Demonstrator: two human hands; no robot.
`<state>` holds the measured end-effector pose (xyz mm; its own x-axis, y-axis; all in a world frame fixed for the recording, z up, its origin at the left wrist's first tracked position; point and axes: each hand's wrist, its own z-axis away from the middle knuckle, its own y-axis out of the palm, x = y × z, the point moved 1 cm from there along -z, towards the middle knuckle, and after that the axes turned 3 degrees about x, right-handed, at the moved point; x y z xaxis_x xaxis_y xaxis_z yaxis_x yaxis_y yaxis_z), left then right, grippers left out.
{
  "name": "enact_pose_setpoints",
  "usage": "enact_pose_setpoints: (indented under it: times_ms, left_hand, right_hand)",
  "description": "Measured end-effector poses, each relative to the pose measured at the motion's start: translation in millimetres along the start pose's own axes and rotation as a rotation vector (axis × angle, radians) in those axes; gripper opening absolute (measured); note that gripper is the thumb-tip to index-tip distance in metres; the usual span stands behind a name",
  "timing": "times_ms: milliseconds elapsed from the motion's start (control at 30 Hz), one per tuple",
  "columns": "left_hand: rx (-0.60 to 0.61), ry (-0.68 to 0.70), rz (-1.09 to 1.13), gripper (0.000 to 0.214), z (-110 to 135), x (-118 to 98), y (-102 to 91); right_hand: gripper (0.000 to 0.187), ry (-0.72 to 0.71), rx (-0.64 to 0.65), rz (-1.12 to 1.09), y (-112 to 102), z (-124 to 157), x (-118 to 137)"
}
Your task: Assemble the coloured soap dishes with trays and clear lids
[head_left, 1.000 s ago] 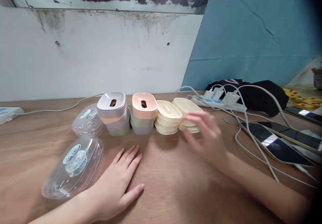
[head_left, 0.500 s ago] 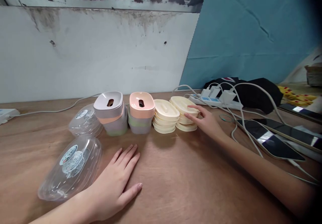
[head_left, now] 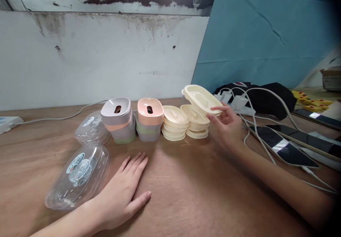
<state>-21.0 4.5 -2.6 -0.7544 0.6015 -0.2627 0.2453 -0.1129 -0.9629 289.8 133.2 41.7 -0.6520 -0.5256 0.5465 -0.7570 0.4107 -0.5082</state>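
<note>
My right hand (head_left: 227, 125) grips a cream oval lid (head_left: 201, 99) by its near edge and holds it tilted just above the right stack of cream lids (head_left: 195, 123). A second stack of cream lids (head_left: 174, 123) stands to the left of it. Further left are a stack of tubs topped in pink (head_left: 149, 119) and a stack topped in lilac (head_left: 117, 119). My left hand (head_left: 121, 194) lies flat and open on the wooden table (head_left: 186, 194), beside a clear plastic cover (head_left: 78, 174) with a round sticker.
A second clear cover (head_left: 92, 130) lies behind the first. To the right are a power strip with white chargers (head_left: 236, 103), trailing white cables (head_left: 255, 130), phones (head_left: 282, 148), and a black cloth (head_left: 269, 100). A white wall and blue sheet close off the back.
My right hand reached to the right cream stack, took hold of its top lid and lifted it up, tilted. My left hand stayed flat on the table.
</note>
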Motion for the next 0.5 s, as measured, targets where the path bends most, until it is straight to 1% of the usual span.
enact_pose_setpoints:
  times_ms: [67,133,167,200,233,267,300,333,400,467,500]
  left_hand:
    - [-0.09,-0.059,0.063,0.077,1,-1,-0.6]
    - [-0.218,-0.133,0.132,0.079,1,-3,-3.4]
    - [-0.272,-0.16,0.159,0.078,1,-4,-5.2]
    - [-0.308,-0.175,0.18,0.078,0,-5,-6.8]
    - [-0.324,-0.176,0.194,0.079,0,-5,-8.0]
    - [-0.319,-0.164,0.201,0.081,-1,-6,-8.5]
    - [-0.296,-0.143,0.202,0.083,-1,-6,-8.4]
    - [-0.261,-0.119,0.199,0.085,-2,-5,-7.6]
    - [-0.172,-0.073,0.167,0.087,-3,-3,-4.3]
    - [-0.112,-0.052,0.108,0.087,-3,-1,-0.6]
    - [-0.103,-0.054,0.079,0.087,-3,0,0.8]
  right_hand:
    - [0.043,-0.067,0.066,-0.119,-2,7,18]
    - [0.048,-0.124,0.219,-0.259,1,18,36]
    - [0.048,-0.143,0.339,-0.345,4,24,43]
    - [0.047,-0.154,0.487,-0.441,8,31,49]
    - [0.045,-0.161,0.642,-0.525,12,37,53]
    - [0.045,-0.168,0.789,-0.583,16,42,56]
    - [0.046,-0.179,0.909,-0.601,20,46,58]
    - [0.05,-0.195,0.991,-0.573,24,49,58]
    - [0.064,-0.221,1.075,-0.473,28,52,56]
    - [0.079,-0.231,1.107,-0.376,30,53,53]
    - [0.085,-0.239,1.115,-0.341,31,53,52]
